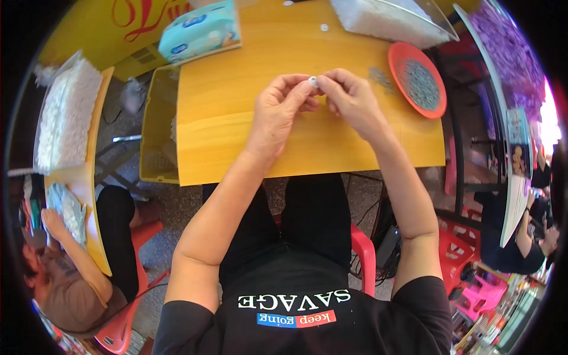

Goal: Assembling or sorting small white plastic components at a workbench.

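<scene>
My left hand and my right hand meet above the wooden table. Thumb and fingers of each are pinched on a small white piece between them, its exact kind too small to tell. To the right of my right hand stands an orange-red plate full of small grey metal pieces. A few more loose grey pieces lie on the wood beside it. Farther back is a small white round part.
A blue tissue pack sits at the back left, a clear bin of white parts at the back right. Beneath the table's left edge is a yellow crate. Co-workers sit at tables on both sides; the left one holds a plastic bag.
</scene>
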Available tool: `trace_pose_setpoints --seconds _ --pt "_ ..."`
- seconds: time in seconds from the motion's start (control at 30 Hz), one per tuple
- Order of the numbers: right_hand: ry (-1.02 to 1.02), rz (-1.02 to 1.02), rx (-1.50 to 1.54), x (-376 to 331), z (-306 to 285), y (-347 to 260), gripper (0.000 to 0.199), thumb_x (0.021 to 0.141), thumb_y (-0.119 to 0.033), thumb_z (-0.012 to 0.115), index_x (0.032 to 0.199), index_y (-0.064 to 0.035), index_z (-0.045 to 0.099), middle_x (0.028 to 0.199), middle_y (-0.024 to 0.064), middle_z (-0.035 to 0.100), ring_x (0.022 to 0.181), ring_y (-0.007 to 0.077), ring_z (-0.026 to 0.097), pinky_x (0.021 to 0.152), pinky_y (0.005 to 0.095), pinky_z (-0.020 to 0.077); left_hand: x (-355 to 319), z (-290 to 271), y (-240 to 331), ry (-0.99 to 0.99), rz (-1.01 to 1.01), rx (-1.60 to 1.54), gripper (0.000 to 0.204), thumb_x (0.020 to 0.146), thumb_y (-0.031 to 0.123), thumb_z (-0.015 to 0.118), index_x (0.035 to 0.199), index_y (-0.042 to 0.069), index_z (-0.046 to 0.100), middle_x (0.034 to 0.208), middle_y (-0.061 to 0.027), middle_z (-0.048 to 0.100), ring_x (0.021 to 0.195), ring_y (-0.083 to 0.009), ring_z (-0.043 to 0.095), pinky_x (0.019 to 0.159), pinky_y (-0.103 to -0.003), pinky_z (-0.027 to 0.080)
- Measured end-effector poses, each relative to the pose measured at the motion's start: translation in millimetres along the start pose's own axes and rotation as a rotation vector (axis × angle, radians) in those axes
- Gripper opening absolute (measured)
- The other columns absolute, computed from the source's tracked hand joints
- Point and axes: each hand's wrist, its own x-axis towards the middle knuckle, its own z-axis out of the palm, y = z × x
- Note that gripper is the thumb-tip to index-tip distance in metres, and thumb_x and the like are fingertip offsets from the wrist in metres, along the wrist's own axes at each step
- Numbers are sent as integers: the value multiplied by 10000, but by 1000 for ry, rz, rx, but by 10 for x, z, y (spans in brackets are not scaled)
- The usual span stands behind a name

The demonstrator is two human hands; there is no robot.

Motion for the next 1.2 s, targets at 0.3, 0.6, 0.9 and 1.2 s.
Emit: trace_pose_setpoints --seconds 0.3,0.6,0.9,1.2 --pt "158 -204 -125 -228 33 100 191 912 -162 650 959 21 679 783 97 667 686 131 591 616 266 469 -36 44 22 -34 3 115 148 940 123 637 1034 13 606 905 -54 653 757 -101 590 714 -232 490" --pt "415 -364 -991 -385 -696 319 189 927 -146 587 1081 -77 672 920 143 627 763 354 650 676 442 521 -47 69 31 -46 3 182 155 938 136 641 1021 11 604 877 -33 631 757 -95 584 727 -235 487" --pt "377 -329 -1166 -353 -774 342 251 896 -89 589 1135 -103 666 929 125 598 750 329 643 658 427 513 -50 60 30 -63 -8 222 139 954 145 621 1039 37 608 907 -27 630 791 -87 580 744 -233 468" --pt "356 -346 -1150 -387 -768 382 321 869 -50 573 1176 -110 646 950 139 592 719 331 651 637 424 526 -45 76 28 -52 8 197 139 934 117 643 1017 11 607 878 -39 632 750 -97 588 715 -236 484"
